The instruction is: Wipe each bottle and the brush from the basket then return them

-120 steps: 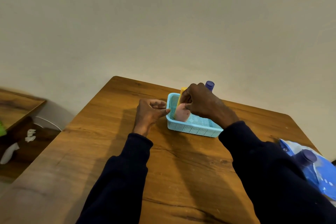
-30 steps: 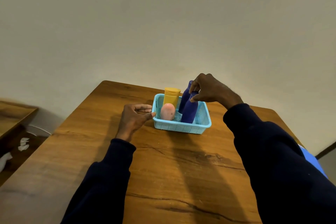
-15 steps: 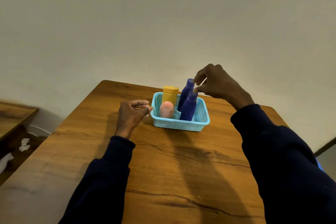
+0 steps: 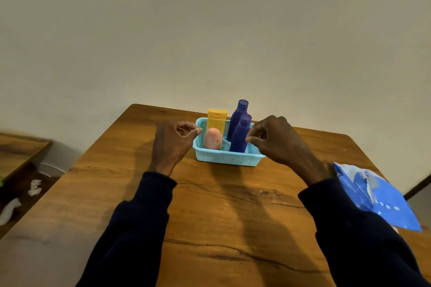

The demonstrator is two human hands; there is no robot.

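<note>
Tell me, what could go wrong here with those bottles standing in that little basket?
1. The front purple bottle and back purple bottle lean in the shallow basket. The right hand is close by the front one; a bump might topple it.
2. The blue packet lies at the table edge beside the right sleeve; a swing of that arm might sweep it off.

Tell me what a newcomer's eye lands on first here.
The light-blue basket at the far middle of the wooden table draws the eye first. In it stand a yellow bottle, a rear purple bottle, a front purple bottle and a pink brush. The left hand and right hand flank it with curled fingers, and a bright blue packet lies at the table's right edge.
</note>
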